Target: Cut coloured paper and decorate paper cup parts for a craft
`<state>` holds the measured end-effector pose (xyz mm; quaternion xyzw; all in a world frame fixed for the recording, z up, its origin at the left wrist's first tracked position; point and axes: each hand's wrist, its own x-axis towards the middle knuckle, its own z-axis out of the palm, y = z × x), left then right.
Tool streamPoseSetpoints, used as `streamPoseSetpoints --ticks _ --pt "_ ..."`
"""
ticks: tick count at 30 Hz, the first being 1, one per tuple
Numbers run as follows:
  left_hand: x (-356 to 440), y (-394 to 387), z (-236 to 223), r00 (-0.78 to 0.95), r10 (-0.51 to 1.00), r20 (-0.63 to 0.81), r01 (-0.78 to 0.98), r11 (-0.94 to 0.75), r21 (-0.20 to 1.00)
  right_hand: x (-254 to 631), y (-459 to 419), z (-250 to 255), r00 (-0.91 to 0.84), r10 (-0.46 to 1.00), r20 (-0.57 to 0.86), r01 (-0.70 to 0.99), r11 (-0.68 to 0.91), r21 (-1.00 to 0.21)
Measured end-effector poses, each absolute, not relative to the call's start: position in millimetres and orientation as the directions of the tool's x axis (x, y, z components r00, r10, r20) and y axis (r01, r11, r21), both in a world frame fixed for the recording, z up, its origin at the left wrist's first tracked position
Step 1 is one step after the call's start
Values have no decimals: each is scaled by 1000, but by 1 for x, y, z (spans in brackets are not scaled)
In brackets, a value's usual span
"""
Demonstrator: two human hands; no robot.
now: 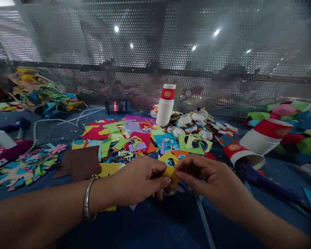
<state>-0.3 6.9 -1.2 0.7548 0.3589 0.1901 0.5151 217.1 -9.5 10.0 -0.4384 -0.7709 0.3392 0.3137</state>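
Between my two hands is a small piece of yellow paper [172,175], low over the blue table. My left hand [138,180], with a silver bangle on its wrist, pinches the paper's left side between thumb and fingers. At the paper's right edge, the thumb and fingertips of my right hand [209,176] are closed on it too. Just below my fingers a round, pale-rimmed item [169,191] shows in part; my left hand hides much of it. Coloured paper scraps [129,136] spread out beyond my hands, and brown paper sheets [85,160] lie left of them.
A stack of paper cups [165,109] stands at the back, beside a pile of round pieces [194,122]. More cups [264,136] lean at right, near a blue glue gun [269,185]. Paper flowers [31,166] and a purple power strip [10,152] lie at left. A perforated metal screen [145,41] rises behind.
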Motion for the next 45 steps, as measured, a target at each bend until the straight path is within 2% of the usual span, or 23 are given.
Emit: streamPoseSetpoints --ticks 12,16,20,34,41,43,45 --pt "1 7 0 645 761 -73 369 -226 901 222 -6 11 -397 916 64 370 224 -901" --pt "1 7 2 610 792 -8 344 -256 904 222 -5 9 -397 917 42 343 191 -919" --pt "2 4 3 576 815 65 336 -308 890 219 -6 5 -428 904 -10 384 172 -907" --pt "1 4 1 634 773 24 326 -295 898 221 -13 4 -525 851 -7 396 236 -887" --pt "-2 6 6 643 760 95 394 -435 809 224 -13 7 -577 814 -63 435 240 -868" --pt "-3 9 5 632 768 99 377 -417 827 229 -10 10 -568 822 -43 476 286 -832" --pt "-5 13 2 598 795 102 337 -365 868 239 -5 13 -518 855 14 571 358 -739"
